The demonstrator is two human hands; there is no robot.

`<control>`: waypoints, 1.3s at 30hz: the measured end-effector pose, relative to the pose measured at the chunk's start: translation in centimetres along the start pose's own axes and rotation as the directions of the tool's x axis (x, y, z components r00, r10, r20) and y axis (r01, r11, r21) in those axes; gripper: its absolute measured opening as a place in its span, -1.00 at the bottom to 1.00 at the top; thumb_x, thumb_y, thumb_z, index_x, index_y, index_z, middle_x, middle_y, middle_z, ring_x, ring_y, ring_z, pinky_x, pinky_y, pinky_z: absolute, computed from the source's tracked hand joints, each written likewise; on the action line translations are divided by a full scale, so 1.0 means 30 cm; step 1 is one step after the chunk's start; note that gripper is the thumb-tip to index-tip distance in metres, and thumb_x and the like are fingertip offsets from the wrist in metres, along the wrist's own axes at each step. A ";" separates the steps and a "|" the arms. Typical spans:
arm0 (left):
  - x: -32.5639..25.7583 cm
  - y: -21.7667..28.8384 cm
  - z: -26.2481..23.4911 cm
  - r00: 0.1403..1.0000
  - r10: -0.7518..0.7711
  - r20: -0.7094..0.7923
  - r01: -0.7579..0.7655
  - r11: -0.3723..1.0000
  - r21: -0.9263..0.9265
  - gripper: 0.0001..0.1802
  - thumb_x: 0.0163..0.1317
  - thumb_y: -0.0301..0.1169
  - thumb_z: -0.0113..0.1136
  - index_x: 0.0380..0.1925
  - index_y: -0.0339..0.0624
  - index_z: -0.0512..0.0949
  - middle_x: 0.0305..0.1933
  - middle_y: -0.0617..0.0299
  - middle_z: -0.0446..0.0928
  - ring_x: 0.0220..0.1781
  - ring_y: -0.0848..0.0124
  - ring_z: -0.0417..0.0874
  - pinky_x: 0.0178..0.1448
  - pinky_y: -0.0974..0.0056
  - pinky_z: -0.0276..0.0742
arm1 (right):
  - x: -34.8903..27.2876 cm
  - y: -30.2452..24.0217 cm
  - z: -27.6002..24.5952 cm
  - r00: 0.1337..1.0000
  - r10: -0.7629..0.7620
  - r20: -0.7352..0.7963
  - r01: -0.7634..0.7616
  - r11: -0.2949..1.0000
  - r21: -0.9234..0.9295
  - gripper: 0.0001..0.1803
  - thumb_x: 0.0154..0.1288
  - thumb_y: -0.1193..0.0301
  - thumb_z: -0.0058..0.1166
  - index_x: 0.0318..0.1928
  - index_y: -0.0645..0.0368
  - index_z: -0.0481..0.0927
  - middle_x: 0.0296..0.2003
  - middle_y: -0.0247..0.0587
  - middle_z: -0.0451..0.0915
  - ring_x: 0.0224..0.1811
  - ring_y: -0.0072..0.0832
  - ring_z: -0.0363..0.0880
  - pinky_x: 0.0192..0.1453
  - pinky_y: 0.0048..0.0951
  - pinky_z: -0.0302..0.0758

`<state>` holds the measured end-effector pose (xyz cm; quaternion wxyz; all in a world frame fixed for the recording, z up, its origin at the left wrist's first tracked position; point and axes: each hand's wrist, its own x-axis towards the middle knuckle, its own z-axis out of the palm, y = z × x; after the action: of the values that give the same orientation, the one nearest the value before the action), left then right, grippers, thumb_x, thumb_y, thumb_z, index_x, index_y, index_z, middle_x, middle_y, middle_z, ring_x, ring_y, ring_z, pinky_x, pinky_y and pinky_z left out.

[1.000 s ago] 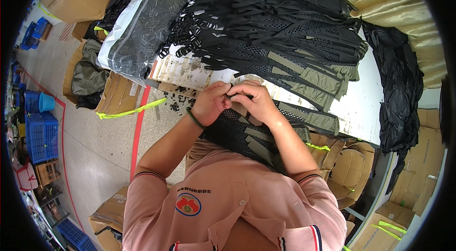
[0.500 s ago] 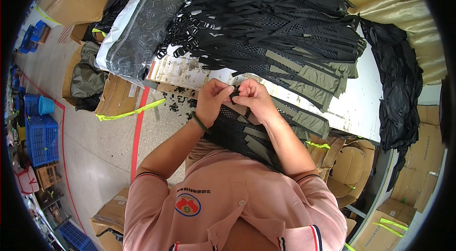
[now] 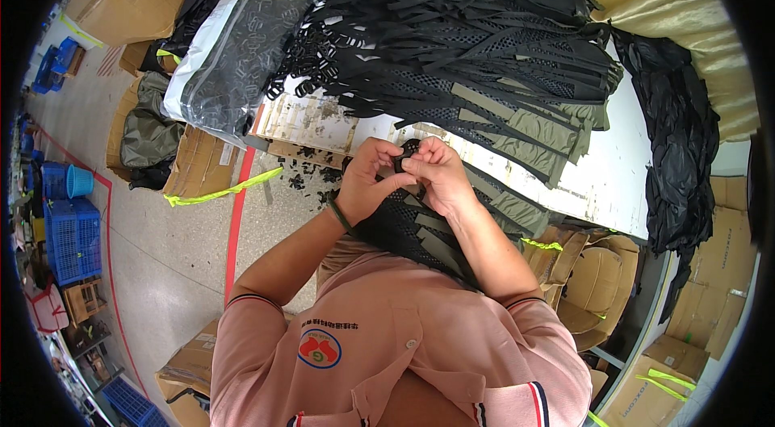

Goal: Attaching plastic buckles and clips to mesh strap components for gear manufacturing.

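Close together at the table's near edge, my two hands work on a small black plastic buckle (image 3: pixel 410 146) and the end of a black strap. My left hand (image 3: pixel 367 181) has its fingertips closed at the buckle's left side, the thumb below it. My right hand (image 3: pixel 442 178) pinches at the right side, thumb and index finger pressed together. Fingers partly hide how strap and buckle fit together. Below the hands, a black mesh strap piece with olive fabric (image 3: pixel 420 233) lies across my lap and up against the table edge.
A large pile of black mesh straps (image 3: pixel 476 31) with olive ends covers the white table (image 3: pixel 622 177). Loose black buckles (image 3: pixel 319 64) lie beside a clear bag of buckles (image 3: pixel 238 56). Cardboard boxes (image 3: pixel 202 165) stand left and right; black scraps (image 3: pixel 303 177) litter the floor.
The buckle now shows higher, above the fingertips. My left thumb has moved down and right, away from the index finger, and my right hand has turned slightly, its thumb pointing left.
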<state>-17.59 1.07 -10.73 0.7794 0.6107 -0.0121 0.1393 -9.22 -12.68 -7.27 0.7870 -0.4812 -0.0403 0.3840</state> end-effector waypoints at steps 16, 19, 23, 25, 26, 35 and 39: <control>-0.009 0.035 0.026 0.995 0.047 0.085 -0.035 0.989 -0.145 -0.58 0.09 -0.74 0.20 -0.05 -0.24 0.37 -0.15 0.26 0.43 -0.10 0.53 0.51 0.00 0.42 0.49 | -0.031 -0.027 0.032 0.993 -0.094 -0.075 0.080 0.983 -0.165 -0.75 0.14 0.64 0.19 -0.44 0.14 0.35 -0.52 -0.37 0.49 -0.58 -0.69 0.47 -0.53 -0.69 0.44; -0.002 0.036 0.025 0.999 0.001 0.033 0.005 0.980 -0.201 -0.62 0.07 -0.73 0.22 -0.10 -0.23 0.42 -0.16 0.29 0.42 -0.14 0.54 0.49 -0.02 0.46 0.45 | -0.037 -0.038 0.040 0.993 -0.070 -0.096 0.070 0.998 -0.012 -0.85 0.22 0.57 0.14 -0.38 0.19 0.41 -0.48 -0.37 0.50 -0.56 -0.67 0.48 -0.47 -0.65 0.48; -0.003 0.057 -0.005 0.999 0.046 0.027 -0.048 0.995 0.088 -0.72 0.06 -0.72 0.23 -0.23 -0.22 0.49 -0.20 0.29 0.39 -0.20 0.55 0.47 -0.10 0.47 0.42 | -0.052 -0.099 0.053 0.997 0.076 -0.022 -0.078 0.989 -0.127 -0.88 0.34 0.44 0.04 -0.24 0.25 0.51 -0.48 -0.37 0.51 -0.51 -0.65 0.50 -0.39 -0.63 0.50; -0.001 0.072 -0.014 0.996 0.046 0.071 -0.061 0.972 0.225 -0.75 0.06 -0.71 0.23 -0.26 -0.22 0.51 -0.20 0.28 0.39 -0.21 0.55 0.46 -0.13 0.47 0.42 | -0.054 -0.111 0.043 0.995 0.099 -0.014 -0.096 0.910 -0.404 -0.85 0.35 0.41 0.03 -0.24 0.26 0.54 -0.50 -0.41 0.50 -0.51 -0.70 0.46 -0.42 -0.67 0.43; 0.000 0.085 -0.015 0.988 0.070 0.137 -0.111 0.940 0.322 -0.75 0.06 -0.70 0.23 -0.25 -0.23 0.50 -0.23 0.26 0.40 -0.22 0.55 0.47 -0.14 0.47 0.41 | -0.055 -0.108 0.030 0.998 0.067 0.022 -0.047 0.868 -0.495 -0.85 0.35 0.40 0.04 -0.26 0.25 0.54 -0.51 -0.42 0.50 -0.51 -0.71 0.45 -0.43 -0.68 0.40; -0.160 0.081 -0.017 0.933 -0.349 0.088 0.355 0.852 -0.386 -0.75 0.14 -0.66 0.15 -0.21 -0.17 0.39 -0.29 0.33 0.46 -0.41 0.52 0.48 -0.30 0.43 0.44 | -0.031 -0.128 -0.020 0.989 0.093 0.113 0.002 0.760 -0.650 -0.85 0.23 0.40 0.17 -0.30 0.22 0.55 -0.55 -0.38 0.49 -0.50 -0.59 0.45 -0.39 -0.53 0.40; -0.264 0.049 -0.146 0.723 -0.653 -0.228 0.604 0.756 -0.251 -0.64 0.11 -0.52 0.26 -0.09 -0.18 0.40 -0.23 0.25 0.45 -0.46 0.48 0.46 -0.35 0.41 0.42 | 0.089 -0.262 -0.137 0.688 -0.675 0.268 0.054 -0.320 -0.946 -0.65 -0.10 0.42 0.32 -0.21 0.15 0.60 -0.36 -0.19 0.49 -0.20 -0.21 0.45 -0.12 -0.24 0.38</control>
<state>-26.21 3.96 -11.96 0.8184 0.4856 0.3040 -0.0439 -1.12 -15.84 -4.09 0.2088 -0.9114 -0.3022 -0.1854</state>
